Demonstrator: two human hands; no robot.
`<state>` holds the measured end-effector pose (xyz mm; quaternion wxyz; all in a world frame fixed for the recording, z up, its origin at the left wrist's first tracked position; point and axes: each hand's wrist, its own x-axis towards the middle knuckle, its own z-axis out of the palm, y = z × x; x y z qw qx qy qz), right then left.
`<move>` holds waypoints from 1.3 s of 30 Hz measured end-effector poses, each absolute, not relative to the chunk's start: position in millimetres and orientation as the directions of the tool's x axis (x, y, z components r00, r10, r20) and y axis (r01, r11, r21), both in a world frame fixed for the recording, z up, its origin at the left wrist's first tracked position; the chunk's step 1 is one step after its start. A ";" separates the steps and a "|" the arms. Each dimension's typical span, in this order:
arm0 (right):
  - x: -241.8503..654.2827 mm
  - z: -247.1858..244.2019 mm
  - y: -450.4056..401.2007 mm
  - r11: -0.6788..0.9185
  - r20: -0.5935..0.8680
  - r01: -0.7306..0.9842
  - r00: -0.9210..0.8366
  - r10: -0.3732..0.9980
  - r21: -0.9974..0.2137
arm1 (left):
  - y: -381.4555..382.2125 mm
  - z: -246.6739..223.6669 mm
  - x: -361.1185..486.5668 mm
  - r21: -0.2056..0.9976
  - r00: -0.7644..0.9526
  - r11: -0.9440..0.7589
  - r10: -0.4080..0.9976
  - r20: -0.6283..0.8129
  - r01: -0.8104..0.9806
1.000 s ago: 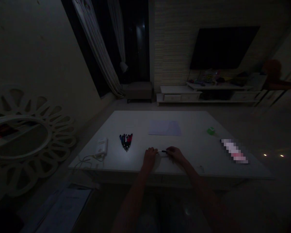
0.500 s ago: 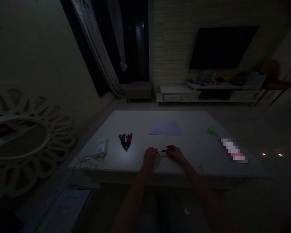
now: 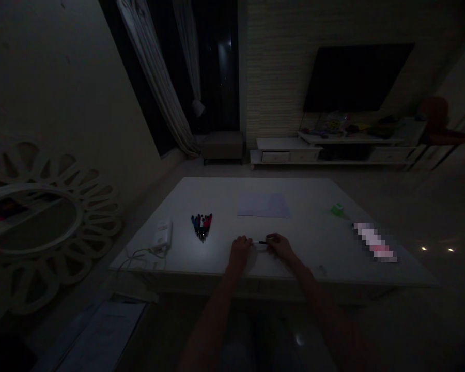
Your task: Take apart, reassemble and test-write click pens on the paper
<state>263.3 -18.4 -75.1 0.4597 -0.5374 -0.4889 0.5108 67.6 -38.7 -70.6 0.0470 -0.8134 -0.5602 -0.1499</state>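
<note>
A slim pen [image 3: 259,242], pale at its left end and black toward the right, lies crosswise between my two hands just above or on the white table. My left hand [image 3: 241,251] has its fingers closed around the pale end. The black end is pinched by the fingers of my right hand [image 3: 279,246]. Left of my hands, several pens [image 3: 202,226] with blue, white, pink and black parts are laid together in a fan narrowing toward me. Beyond my hands a sheet of paper [image 3: 263,205] rests flat. The room is dim, so fine detail is lost.
The white table [image 3: 217,258] also bears a white power strip [image 3: 163,235] with cables at left, a small green object [image 3: 337,208] and a blurred-out flat item [image 3: 374,242] at right. A round-framed mirror [image 3: 75,206] stands left; a television [image 3: 358,77] hangs beyond.
Slightly more of the pen's black part shows beside my right hand, whose fingers have shifted a little. My left hand stays in place. The view has tilted slightly.
</note>
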 end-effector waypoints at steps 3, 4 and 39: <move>262.6 -77.4 -17.3 -0.030 -0.030 0.037 0.013 0.999 -0.999 | -39.2 -70.2 67.0 0.077 0.341 -0.378 0.892 0.297 0.923; 262.8 -77.8 -17.1 -0.029 -0.028 0.027 0.023 0.999 -0.999 | -39.5 -70.0 66.9 0.076 0.341 -0.378 0.892 0.299 0.923; 262.3 -77.1 -21.2 0.000 0.003 0.056 0.057 0.998 -0.998 | -38.9 -72.2 67.1 0.102 0.333 -0.378 0.892 0.305 0.920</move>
